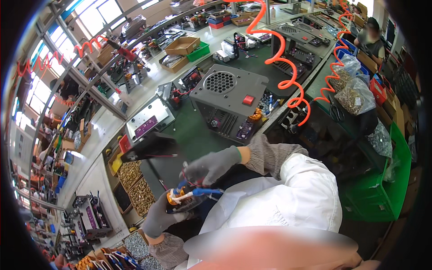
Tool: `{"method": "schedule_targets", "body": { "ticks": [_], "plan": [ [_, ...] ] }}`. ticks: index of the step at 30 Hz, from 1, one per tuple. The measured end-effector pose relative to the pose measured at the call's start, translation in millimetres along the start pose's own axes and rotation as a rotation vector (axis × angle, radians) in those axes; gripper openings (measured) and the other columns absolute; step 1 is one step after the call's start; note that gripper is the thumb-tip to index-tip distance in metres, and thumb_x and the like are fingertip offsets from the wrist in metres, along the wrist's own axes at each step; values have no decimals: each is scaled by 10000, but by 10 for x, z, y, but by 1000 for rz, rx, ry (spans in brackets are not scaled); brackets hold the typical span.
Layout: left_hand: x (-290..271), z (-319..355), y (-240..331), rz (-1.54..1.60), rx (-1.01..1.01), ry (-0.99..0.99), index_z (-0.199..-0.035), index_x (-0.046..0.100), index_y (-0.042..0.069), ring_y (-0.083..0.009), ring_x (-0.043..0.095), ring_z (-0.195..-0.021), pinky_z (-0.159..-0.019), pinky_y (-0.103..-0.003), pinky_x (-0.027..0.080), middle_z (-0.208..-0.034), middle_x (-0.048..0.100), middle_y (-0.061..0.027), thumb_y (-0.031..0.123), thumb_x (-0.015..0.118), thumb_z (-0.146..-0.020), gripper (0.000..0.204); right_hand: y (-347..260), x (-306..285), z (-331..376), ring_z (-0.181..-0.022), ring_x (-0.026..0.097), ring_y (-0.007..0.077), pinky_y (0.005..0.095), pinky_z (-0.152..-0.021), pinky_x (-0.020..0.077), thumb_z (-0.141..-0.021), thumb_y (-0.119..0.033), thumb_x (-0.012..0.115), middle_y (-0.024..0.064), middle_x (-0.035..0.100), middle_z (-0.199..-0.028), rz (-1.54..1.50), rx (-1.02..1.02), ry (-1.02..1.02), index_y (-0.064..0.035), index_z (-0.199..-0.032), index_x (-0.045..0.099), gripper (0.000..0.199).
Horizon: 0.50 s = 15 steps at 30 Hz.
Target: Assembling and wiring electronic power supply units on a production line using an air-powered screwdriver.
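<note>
Workshop benches and tall windows surround a dark green work surface [185, 122], on which stands a grey housing [238, 85] with a round vent grille. Nearer to you than the housing and to its left, your grey-gloved left hand [161, 219] grips a coil assembly [172, 198] with blue and white leads. Your gloved right hand [213, 166], on the housing side of that assembly, bends its fingers at the leads; whether it closes on them cannot be told. Left of the housing lie a white panel [158, 113] and, nearer you, brass-coloured fasteners [141, 195]; right of it stands a green crate [366, 200]
</note>
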<state>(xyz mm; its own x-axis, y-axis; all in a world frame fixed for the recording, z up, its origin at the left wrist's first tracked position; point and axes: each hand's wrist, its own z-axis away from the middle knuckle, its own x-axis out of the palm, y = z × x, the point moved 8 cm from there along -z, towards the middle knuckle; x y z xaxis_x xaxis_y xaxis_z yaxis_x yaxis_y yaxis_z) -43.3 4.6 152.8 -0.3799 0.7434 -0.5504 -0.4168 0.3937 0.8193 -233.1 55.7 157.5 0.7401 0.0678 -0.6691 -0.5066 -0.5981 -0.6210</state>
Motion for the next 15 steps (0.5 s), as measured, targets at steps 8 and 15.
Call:
{"method": "schedule_targets", "body": {
  "ticks": [8, 15],
  "plan": [
    [-245, -529, 631, -303, 170, 221, -1296, 519, 1, -295, 662, -923, -787, -377, 527, -1045, 674, -141, 216, 781, -720, 669, 107, 350, -382, -747, 589, 148, 301, -656, 482, -750, -373, 823, 63, 649, -860, -502, 313, -249, -24, -1110, 559, 566],
    [-198, -843, 1167, -604, 549, 329, -1052, 643, 77, -297, 624, -839, -732, -396, 498, -906, 661, -109, 151, 738, -719, 354, 256, 425, -85, -908, 591, 166, 347, -814, 489, -791, -142, 741, 70, 645, -970, -561, 444, -561, 4, -1149, 560, 427]
  ]
}}
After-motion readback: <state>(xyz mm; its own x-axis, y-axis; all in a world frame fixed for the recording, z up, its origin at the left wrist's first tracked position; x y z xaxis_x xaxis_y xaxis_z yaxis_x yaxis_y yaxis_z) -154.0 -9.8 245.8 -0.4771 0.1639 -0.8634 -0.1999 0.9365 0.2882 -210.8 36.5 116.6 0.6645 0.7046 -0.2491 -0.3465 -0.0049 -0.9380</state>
